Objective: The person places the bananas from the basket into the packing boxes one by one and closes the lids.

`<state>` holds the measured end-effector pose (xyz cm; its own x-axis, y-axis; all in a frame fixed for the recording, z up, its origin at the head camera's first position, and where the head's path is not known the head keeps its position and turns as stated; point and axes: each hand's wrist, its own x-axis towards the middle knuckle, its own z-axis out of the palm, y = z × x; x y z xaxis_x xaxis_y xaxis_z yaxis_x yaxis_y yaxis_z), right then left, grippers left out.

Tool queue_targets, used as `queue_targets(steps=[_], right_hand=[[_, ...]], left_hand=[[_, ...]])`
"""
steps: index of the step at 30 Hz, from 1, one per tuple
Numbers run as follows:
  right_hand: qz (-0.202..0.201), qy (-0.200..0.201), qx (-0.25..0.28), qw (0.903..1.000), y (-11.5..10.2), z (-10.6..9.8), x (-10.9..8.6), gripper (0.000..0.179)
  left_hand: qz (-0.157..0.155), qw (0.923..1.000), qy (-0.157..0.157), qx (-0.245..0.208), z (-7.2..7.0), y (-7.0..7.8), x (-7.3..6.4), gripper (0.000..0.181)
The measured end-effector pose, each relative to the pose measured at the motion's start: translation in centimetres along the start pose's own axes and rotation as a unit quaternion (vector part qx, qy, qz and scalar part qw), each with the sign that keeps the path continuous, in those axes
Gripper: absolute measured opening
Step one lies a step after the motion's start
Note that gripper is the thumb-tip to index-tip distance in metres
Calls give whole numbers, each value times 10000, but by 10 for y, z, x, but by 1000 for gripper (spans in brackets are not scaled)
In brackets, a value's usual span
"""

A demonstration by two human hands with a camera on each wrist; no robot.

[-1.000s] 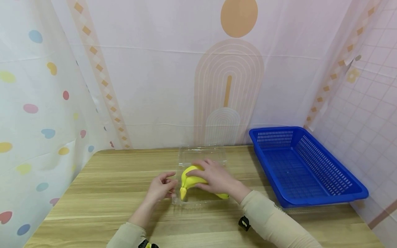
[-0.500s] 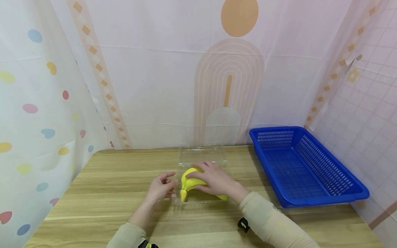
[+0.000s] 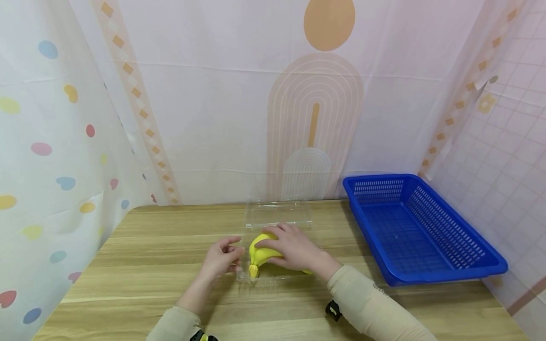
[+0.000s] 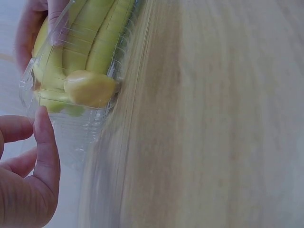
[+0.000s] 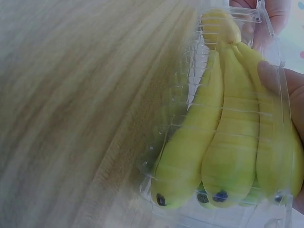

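A bunch of yellow bananas [image 3: 262,253] sits inside a clear plastic clamshell box [image 3: 278,215], whose lid lies folded back toward the wall. My right hand [image 3: 294,247] grips the bunch from above, fingers over its far side and thumb on the near side. In the right wrist view the dark tips of the bananas [image 5: 229,166] show through the ribbed wall. My left hand [image 3: 220,258] pinches the box's left edge between thumb and fingers. The left wrist view shows the yellow stem end [image 4: 89,88] behind the clear wall, close to the left thumb.
A blue slotted plastic basket [image 3: 420,237] stands at the right of the wooden table [image 3: 162,251]. A patterned curtain [image 3: 213,118] hangs behind the table's far edge and along the left side.
My right hand has shifted slightly toward me and settled lower with the bananas; their stem end has moved nearer the box's front wall. The left hand stays at the box's edge.
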<state>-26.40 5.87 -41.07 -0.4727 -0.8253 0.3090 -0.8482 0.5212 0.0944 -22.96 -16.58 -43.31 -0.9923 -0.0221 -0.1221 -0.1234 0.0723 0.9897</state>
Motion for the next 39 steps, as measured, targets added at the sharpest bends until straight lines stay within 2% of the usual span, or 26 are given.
queue_targets(steps=[6, 18, 30, 39], right_hand=[[42, -124, 227, 9997, 0, -2, -1, 42], [56, 128, 425, 9990, 3, -13, -7, 42], [138, 1020, 753, 9918, 17, -19, -14, 38], [403, 1388, 972, 9847, 33, -30, -21, 36]], left_hand=[[24, 10000, 4, 29, 0, 0, -2, 45], [-12, 10000, 37, -42, 1, -1, 1, 45], [3, 10000, 37, 17, 1, 0, 0, 45], [40, 10000, 38, 21, 1, 0, 0, 46]])
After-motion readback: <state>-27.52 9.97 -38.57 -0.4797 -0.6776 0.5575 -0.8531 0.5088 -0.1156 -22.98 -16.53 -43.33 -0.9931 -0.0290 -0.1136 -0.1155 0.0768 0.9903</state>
